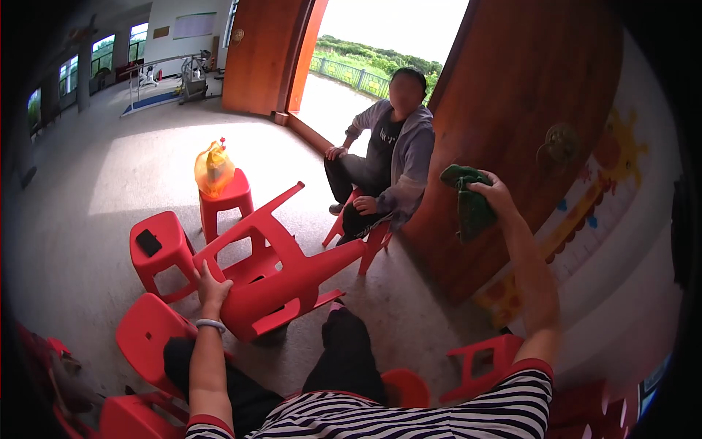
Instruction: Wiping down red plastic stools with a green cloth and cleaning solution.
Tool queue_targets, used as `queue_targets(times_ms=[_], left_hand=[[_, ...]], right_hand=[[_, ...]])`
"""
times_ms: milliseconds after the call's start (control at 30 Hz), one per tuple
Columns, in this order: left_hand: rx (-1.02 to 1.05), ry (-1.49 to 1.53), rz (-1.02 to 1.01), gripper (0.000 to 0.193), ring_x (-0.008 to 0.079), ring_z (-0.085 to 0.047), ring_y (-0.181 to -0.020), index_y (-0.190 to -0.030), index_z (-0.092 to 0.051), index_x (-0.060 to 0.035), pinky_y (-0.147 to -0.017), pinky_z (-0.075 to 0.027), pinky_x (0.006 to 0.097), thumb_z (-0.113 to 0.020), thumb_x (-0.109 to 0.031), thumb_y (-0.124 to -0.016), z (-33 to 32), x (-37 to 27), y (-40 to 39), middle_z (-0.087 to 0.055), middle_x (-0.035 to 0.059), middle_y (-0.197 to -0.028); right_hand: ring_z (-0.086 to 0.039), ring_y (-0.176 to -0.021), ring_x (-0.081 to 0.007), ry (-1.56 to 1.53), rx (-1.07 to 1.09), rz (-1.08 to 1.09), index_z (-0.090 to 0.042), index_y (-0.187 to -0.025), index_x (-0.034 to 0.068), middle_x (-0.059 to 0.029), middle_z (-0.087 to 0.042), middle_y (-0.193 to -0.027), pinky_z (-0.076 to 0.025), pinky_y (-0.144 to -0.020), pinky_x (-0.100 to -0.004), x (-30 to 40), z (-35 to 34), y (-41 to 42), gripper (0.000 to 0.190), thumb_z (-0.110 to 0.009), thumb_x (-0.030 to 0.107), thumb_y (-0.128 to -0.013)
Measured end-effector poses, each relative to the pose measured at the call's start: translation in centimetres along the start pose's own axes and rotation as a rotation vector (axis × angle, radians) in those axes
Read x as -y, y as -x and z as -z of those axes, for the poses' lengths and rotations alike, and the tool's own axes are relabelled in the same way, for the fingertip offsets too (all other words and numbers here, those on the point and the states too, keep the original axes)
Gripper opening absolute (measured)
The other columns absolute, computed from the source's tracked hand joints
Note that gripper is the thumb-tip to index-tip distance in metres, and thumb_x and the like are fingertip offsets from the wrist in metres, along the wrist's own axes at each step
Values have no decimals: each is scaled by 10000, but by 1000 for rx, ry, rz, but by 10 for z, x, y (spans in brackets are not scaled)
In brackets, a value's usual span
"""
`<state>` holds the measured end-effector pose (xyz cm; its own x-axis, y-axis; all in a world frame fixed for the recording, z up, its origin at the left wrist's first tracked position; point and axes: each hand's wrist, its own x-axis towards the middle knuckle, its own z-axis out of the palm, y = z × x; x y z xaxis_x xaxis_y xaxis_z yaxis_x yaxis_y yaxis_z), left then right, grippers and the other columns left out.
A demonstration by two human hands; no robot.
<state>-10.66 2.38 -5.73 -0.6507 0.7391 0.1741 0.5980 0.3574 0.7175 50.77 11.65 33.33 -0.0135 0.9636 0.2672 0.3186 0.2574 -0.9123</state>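
A red plastic stool (296, 269), tipped on its side with its legs pointing away to the right, is in front of me. My left hand (213, 288) grips its seat end, with a pale bangle on the wrist. Raised on the right, my right hand (493, 197) holds a dark green cloth (475, 211) that hangs down in folds. Behind the tipped stool, an orange plastic bag (214, 170) rests on an upright red stool (236, 189). A black phone-like object (148, 242) lies on another red stool (164, 228) at the left.
A person (395, 148) sits on a red stool by the open doorway. A wooden door (510, 99) with a ring handle stands at the right, beside a giraffe height chart (576, 219). More red stools (140, 417) are around my legs. Exercise equipment (193, 79) stands far left.
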Motion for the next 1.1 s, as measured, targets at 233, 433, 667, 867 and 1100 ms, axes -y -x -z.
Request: queue_targets(times_ms=[233, 433, 667, 867, 1100], left_hand=[[-34, -51, -8, 1111, 479, -479, -1352, -1561, -279, -129, -1070, -494, 497, -803, -256, -589, -5, 5, -2, -231, 305, -1602], [-44, -76, -1, 1087, 477, -509, -1320, -1552, -299, -108, -1052, -504, 493, -794, -255, -596, -7, 3, -3, -262, 315, -1585], [52, -13, 42, 1079, 479, -388, -1420, -1557, -293, -136, -1138, -424, 484, -795, -269, -611, 4, -18, 2, -253, 321, -1589], [-52, -61, -26, 1065, 483, -527, -1294, -1549, -303, -117, -1041, -508, 509, -783, -246, -608, -6, -2, 0, -261, 319, -1582], [-30, -45, -8, 1073, 490, -511, -1309, -1550, -306, -138, -1045, -503, 516, -786, -258, -598, -4, -1, 2, -245, 308, -1595]], right_hand=[[-507, -1352, -240, 428, 517, -311, -342, -1530, -78, -192, -484, -1502, -406, -1116, -314, -49, -62, 13, 940, -833, 238, -793], [-654, -1137, -257, 843, 423, -236, -541, -1365, -100, -193, -650, -1272, -523, -947, -357, 3, -11, -42, 830, -868, 299, -716], [-702, -1067, -262, 651, -380, 141, -440, -1468, -54, -210, -654, -1275, -581, -878, -365, 110, 55, -82, 858, -816, 232, -751], [-706, -1001, -207, 517, -209, 175, -547, -1367, -43, -149, -702, -1159, -568, -867, -325, 98, 22, -59, 695, -812, 175, -764], [-649, -1114, -188, 611, 341, -31, -517, -1411, -44, -122, -673, -1230, -502, -978, -303, 23, -70, -35, 773, -848, 164, -745]])
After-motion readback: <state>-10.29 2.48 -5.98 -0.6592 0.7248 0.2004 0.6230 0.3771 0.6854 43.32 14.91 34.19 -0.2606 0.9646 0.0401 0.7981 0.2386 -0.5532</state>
